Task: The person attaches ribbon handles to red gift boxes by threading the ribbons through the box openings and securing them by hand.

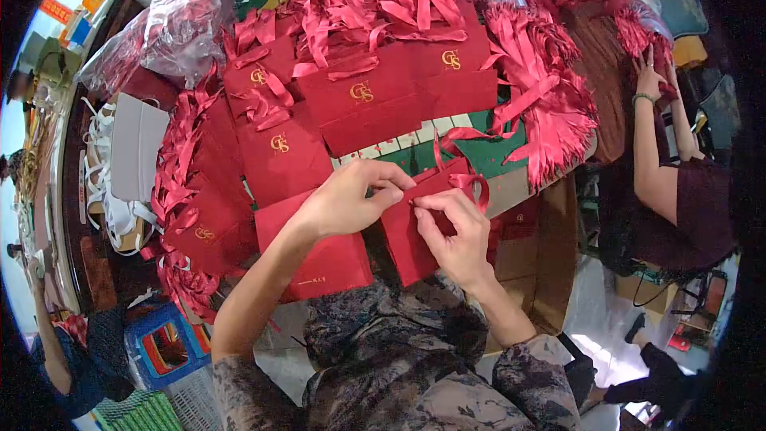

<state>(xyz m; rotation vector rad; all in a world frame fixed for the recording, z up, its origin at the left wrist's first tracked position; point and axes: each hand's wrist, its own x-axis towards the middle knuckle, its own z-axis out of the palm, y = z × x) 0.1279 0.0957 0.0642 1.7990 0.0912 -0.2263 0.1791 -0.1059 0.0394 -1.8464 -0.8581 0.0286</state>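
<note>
A red paper gift bag [401, 246] stands tilted in front of my body, with a red ribbon [481, 190] looping at its upper right. My left hand [351, 199] is closed, thumb and fingertips pinching at the bag's upper edge. Close beside it, my right hand [456, 233] pinches what looks like the ribbon's end against the bag's face; the fingertips hide most of it. Under my left forearm lies another red bag [319, 259] with small print near its lower edge.
Stacked red bags [363, 96] with gold lettering and ribbons cover the table ahead. A thick bundle of red ribbons [542, 104] lies at right. Plastic-wrapped goods [187, 24] sit back left, near a grey box [140, 148]. A co-worker's hand [649, 80] touches ribbons at far right.
</note>
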